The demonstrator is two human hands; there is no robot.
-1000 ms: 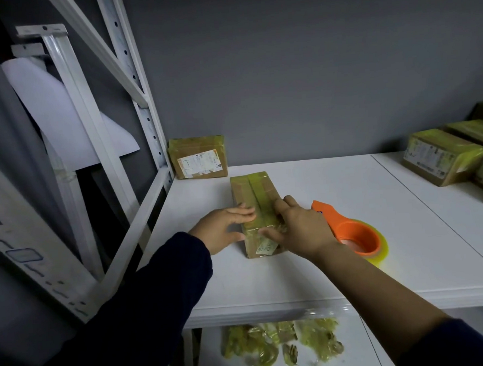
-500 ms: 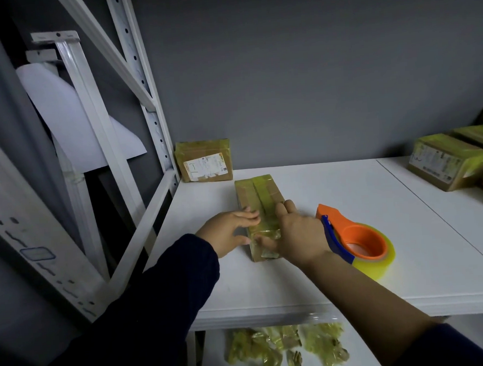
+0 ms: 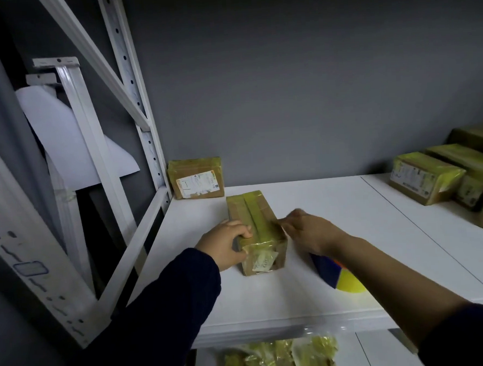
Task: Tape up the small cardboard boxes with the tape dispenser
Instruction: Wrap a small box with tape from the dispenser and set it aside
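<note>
Cardboard under yellowish tape is what the left fingers (image 3: 243,233) curl over. The left hand (image 3: 224,246) grips the near left edge of the box (image 3: 254,219), fingertips on its top, pinning it to the white shelf (image 3: 350,218). The right hand (image 3: 308,231) is at the box's right top edge. Its fingers (image 3: 286,224) touch or nearly touch the cardboard, but they are smeared by motion, so I cannot tell whether they pinch, press or lie straight.

The box lies between the two hands, its long axis running away from the person and leaning slightly left at the far end. Tape already runs along the top and folds over the near end.

The tape dispenser (image 3: 338,276) sits on the shelf just right of the box, mostly hidden under the right wrist, with only a blue and yellow part showing. The right hand is plainly the nearer one to it. It would probably have to draw back toward the person to take it, and any further strip would likely follow the box's long axis.

Farther out, a labelled box (image 3: 196,180) stands against the wall, more taped boxes (image 3: 426,175) sit at the right, and crumpled tape scraps (image 3: 273,359) lie on the lower shelf.
</note>
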